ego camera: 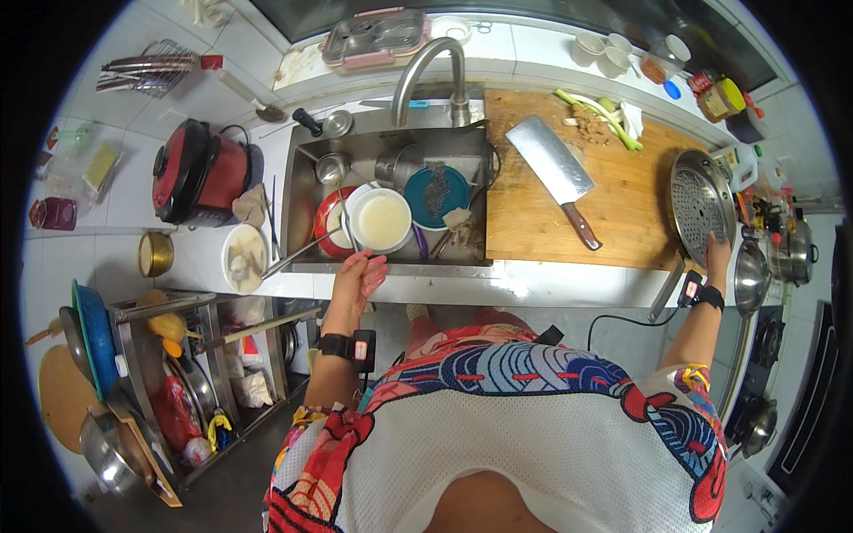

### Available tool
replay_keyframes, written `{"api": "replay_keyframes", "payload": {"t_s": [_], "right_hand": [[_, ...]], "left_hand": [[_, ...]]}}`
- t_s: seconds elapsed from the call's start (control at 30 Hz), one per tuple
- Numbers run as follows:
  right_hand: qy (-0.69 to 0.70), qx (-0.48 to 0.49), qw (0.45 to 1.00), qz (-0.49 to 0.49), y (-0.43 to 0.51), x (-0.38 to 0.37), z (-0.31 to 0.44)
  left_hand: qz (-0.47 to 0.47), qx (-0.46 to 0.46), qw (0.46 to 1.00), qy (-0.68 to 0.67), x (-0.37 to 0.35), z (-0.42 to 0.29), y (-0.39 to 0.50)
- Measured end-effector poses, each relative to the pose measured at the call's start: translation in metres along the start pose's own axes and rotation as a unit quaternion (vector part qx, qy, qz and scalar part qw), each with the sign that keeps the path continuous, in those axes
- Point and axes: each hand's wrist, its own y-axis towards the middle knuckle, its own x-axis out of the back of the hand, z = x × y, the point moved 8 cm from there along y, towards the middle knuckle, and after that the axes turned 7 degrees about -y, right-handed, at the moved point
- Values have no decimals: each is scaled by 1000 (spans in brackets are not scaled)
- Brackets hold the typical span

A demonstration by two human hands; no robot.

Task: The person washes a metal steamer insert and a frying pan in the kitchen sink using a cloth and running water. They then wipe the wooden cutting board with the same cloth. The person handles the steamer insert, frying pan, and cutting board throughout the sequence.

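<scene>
My right hand (718,256) grips the lower rim of a perforated steel steamer tray (700,206), which stands tilted at the right end of a wooden cutting board (640,230). Its fingers lie over the inner side. My left hand (362,280) is at the sink's front edge, fingers apart, with nothing in it. Just beyond those fingers a white bowl of cloudy liquid (381,221) rests among dishes in the steel sink (303,166). A cleaver (553,163) lies on the board, its wooden handle towards me.
The sink also holds a red bowl (326,223), a teal lid or plate (416,193) and a ladle (331,169). A curved faucet (426,50) arches over it. Left are a red electric cooker (206,173) and a white bowl (244,258). Scallions (600,113) lie on the board.
</scene>
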Motion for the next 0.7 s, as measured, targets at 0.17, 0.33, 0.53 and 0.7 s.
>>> {"api": "replay_keyframes", "payload": {"t_s": [0.17, 0.33, 0.53, 0.7], "right_hand": [[195, 72, 963, 173, -89, -30, 177], [111, 217, 882, 402, -234, -116, 318], [-6, 374, 749, 547, -383, -251, 376], [-157, 414, 755, 484, -425, -369, 396]], "left_hand": [[-37, -16, 999, 11, 20, -9, 1], [-94, -30, 994, 54, 37, -17, 0], [-123, -77, 984, 105, 52, -36, 5], [-92, -63, 979, 169, 78, -45, 55]]}}
